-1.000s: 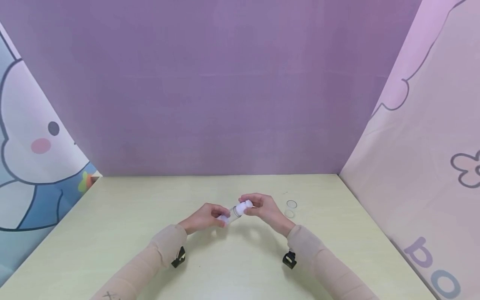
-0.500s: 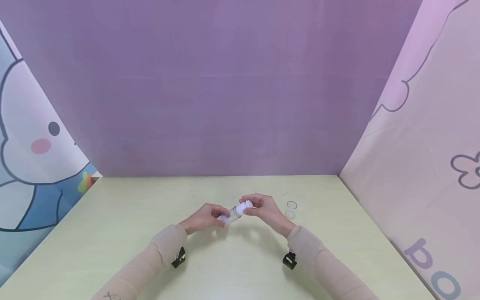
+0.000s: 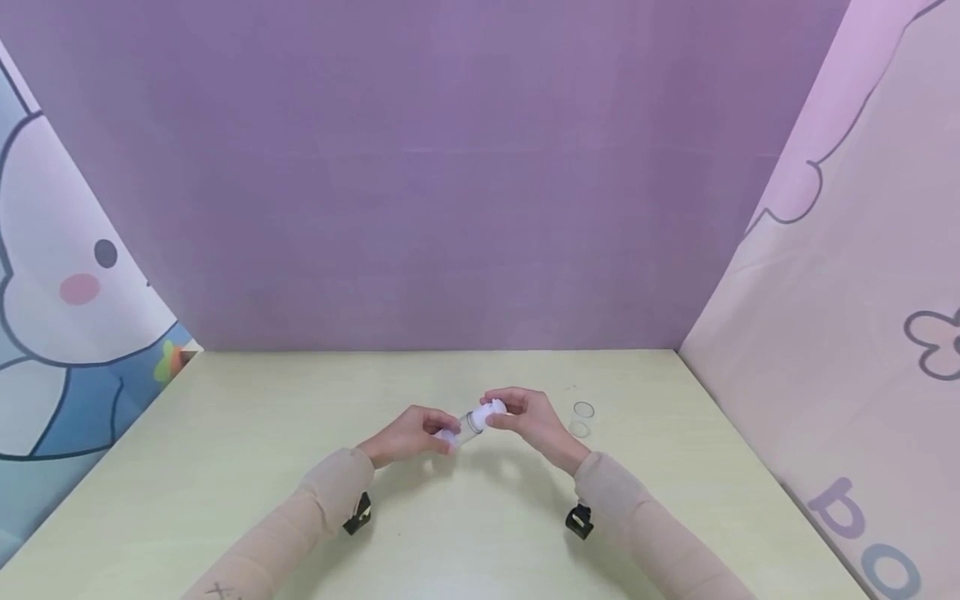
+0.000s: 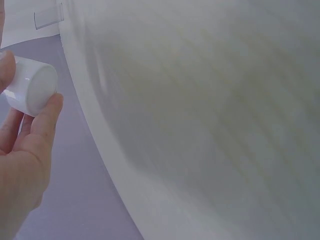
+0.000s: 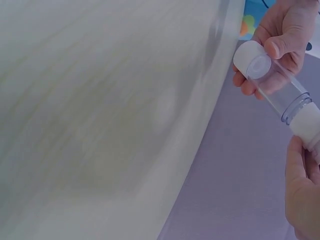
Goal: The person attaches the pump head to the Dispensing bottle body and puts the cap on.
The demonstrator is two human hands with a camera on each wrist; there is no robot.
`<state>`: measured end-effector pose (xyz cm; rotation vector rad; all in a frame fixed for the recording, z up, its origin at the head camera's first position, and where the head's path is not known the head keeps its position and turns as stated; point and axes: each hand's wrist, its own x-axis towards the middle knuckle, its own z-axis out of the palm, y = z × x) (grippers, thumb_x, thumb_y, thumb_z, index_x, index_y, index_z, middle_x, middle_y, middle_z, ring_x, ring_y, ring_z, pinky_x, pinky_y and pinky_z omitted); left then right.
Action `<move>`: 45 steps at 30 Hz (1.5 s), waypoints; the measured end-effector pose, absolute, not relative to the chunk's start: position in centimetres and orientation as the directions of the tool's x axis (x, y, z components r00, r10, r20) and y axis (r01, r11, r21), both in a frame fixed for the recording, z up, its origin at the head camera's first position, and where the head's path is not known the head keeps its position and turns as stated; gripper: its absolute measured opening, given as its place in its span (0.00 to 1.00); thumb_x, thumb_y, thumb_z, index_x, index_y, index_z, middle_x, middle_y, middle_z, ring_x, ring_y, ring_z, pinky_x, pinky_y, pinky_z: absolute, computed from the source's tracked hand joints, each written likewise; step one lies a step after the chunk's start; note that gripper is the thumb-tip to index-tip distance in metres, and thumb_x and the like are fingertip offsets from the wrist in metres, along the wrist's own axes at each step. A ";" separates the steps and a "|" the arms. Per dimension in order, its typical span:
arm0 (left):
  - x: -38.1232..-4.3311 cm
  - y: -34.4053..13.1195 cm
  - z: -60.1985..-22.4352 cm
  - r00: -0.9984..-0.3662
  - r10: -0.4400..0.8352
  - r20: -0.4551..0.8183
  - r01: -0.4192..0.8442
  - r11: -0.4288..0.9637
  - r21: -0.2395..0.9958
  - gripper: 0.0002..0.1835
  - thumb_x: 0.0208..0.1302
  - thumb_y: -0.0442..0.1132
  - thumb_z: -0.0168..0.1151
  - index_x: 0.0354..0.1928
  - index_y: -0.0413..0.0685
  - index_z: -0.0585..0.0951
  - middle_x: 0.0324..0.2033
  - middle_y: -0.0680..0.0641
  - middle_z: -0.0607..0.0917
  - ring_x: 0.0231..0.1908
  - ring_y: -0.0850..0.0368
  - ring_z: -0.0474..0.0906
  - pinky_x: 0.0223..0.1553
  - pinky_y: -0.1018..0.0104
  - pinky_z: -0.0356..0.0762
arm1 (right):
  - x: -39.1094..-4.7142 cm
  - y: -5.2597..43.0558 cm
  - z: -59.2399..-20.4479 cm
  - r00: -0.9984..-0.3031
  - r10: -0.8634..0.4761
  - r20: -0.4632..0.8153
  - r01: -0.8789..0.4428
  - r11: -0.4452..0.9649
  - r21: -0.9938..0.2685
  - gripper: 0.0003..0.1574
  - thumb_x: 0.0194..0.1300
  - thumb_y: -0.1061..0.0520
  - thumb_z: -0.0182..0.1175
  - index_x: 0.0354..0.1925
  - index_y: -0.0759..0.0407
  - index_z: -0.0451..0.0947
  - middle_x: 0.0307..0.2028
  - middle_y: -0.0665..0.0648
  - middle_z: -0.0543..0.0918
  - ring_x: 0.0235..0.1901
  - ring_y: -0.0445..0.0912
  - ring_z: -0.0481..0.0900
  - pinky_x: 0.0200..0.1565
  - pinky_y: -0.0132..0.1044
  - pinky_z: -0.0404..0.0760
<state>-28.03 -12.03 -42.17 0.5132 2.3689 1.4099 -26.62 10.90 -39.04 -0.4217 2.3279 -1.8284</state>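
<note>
Both hands hold a clear cylindrical bottle (image 3: 467,427) slantwise above the table. It has a white base (image 5: 248,57) at one end and a white pump top (image 5: 306,123) at the other. My left hand (image 3: 408,434) grips the base end, thumb on the near side and fingers beneath, as the right wrist view shows. At the upper right end, my right hand (image 3: 536,422) pinches the white top between thumb and fingers. In the left wrist view, the round white end (image 4: 42,90) faces the camera, and the clear body is hidden behind it.
A clear cylindrical cap (image 3: 581,423) stands on the pale table (image 3: 480,533), right of my right hand. Purple cloth (image 3: 450,208) closes off the back, and printed panels flank both sides. Small black clips (image 3: 358,514) hang at the wrists.
</note>
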 end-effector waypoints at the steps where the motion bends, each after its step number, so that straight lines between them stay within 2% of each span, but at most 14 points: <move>1: -28.1 -12.0 -42.1 -0.878 0.468 -0.098 0.137 0.442 0.886 0.16 0.53 0.37 0.66 0.46 0.47 0.81 0.49 0.46 0.80 0.48 0.53 0.75 0.53 0.51 0.69 | -26.6 10.9 -39.0 -0.950 -0.307 0.057 -0.129 0.221 -0.967 0.23 0.54 0.60 0.65 0.50 0.59 0.77 0.50 0.58 0.80 0.51 0.50 0.77 0.48 0.37 0.77; 12: -28.1 -12.0 -42.0 -0.881 0.462 -0.103 0.132 0.449 0.884 0.16 0.53 0.36 0.66 0.46 0.48 0.81 0.49 0.46 0.80 0.47 0.53 0.75 0.53 0.52 0.70 | -26.7 10.8 -39.0 -0.955 -0.292 0.059 -0.131 0.234 -0.963 0.23 0.55 0.62 0.64 0.51 0.62 0.76 0.51 0.60 0.79 0.51 0.52 0.77 0.47 0.38 0.77; 21: -28.2 -12.1 -42.4 -0.876 0.472 -0.098 0.135 0.437 0.889 0.16 0.52 0.37 0.67 0.46 0.46 0.81 0.49 0.46 0.81 0.48 0.53 0.75 0.53 0.51 0.69 | -26.6 10.8 -39.2 -0.960 -0.274 0.051 -0.125 0.260 -0.957 0.21 0.53 0.58 0.66 0.48 0.59 0.78 0.49 0.58 0.81 0.46 0.48 0.79 0.46 0.37 0.78; 27: -28.2 -12.1 -42.4 -0.877 0.468 -0.108 0.124 0.438 0.890 0.17 0.52 0.38 0.67 0.46 0.47 0.81 0.49 0.46 0.81 0.49 0.53 0.75 0.53 0.51 0.69 | -25.6 10.6 -37.9 -0.958 -0.280 0.060 -0.138 0.269 -0.953 0.20 0.56 0.61 0.63 0.48 0.65 0.77 0.49 0.63 0.80 0.45 0.50 0.80 0.47 0.40 0.78; 33: -28.3 -12.0 -42.5 -0.876 0.471 -0.102 0.135 0.443 0.886 0.16 0.52 0.37 0.67 0.46 0.47 0.81 0.49 0.46 0.81 0.48 0.53 0.75 0.53 0.51 0.69 | -25.3 10.5 -37.5 -0.964 -0.262 0.046 -0.122 0.282 -0.951 0.20 0.56 0.62 0.63 0.48 0.66 0.77 0.48 0.63 0.80 0.44 0.48 0.80 0.46 0.38 0.78; 45: -28.2 -12.0 -42.4 -0.878 0.469 -0.101 0.139 0.450 0.882 0.16 0.52 0.36 0.67 0.45 0.46 0.81 0.48 0.46 0.81 0.47 0.54 0.75 0.52 0.52 0.70 | -26.9 10.9 -39.7 -0.962 -0.268 0.052 -0.123 0.253 -0.960 0.22 0.54 0.55 0.66 0.48 0.58 0.78 0.49 0.57 0.81 0.49 0.48 0.78 0.50 0.40 0.76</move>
